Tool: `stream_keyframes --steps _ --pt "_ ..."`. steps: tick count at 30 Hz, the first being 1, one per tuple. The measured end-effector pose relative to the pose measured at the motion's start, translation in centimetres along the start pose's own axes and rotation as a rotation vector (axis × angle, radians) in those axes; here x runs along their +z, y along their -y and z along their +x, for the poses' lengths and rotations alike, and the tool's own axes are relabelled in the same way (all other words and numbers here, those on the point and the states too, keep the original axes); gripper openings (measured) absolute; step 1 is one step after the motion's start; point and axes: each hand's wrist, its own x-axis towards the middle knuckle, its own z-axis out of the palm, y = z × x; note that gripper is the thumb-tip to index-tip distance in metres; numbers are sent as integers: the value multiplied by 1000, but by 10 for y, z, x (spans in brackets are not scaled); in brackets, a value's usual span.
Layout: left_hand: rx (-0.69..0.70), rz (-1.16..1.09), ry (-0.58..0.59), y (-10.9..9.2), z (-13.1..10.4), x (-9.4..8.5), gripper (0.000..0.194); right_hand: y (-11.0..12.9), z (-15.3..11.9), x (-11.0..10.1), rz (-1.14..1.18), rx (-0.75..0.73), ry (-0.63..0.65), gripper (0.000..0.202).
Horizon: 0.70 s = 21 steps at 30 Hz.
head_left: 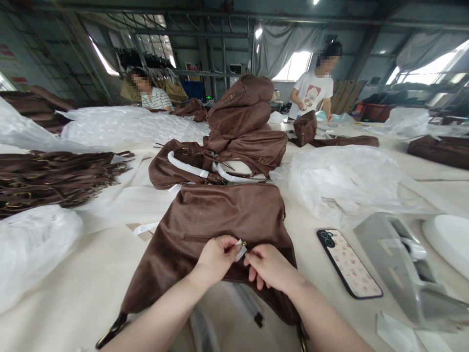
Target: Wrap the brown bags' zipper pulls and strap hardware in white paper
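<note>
A brown leather bag (227, 210) lies flat on the pale table, with a zipper line across its front. Over the zipper's right end, my left hand (219, 256) is closed, its thumb and forefinger pinching a small white paper piece (241, 250) beside a brass-coloured zipper pull (244, 243). Just to the right, my right hand (269, 266) has thumb and forefinger together at the paper's right edge, its other fingers curled loosely below. Whether anything is between those fingertips is too small to tell.
Behind the bag are stacked brown bags (242, 112). Brown straps (54, 178) lie left, plastic wrap (344, 181) right. A phone (350, 264) and tape dispenser (399, 264) are near my right arm. Two people (313, 90) are across the table.
</note>
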Motion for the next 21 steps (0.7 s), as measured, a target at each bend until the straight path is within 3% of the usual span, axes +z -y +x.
stream_keyframes --steps 5,12,16,21 --pt "-79 -169 54 3 2 0 24 -4 11 10 151 -9 -8 27" --pt "63 127 -63 -3 -6 1 20 -3 17 13 152 -54 -151 16" --pt "95 154 -73 -3 -7 0 20 -3 17 13 215 -30 -141 21" --pt "92 153 -62 -3 -6 0 19 -1 17 15 129 -16 -162 18"
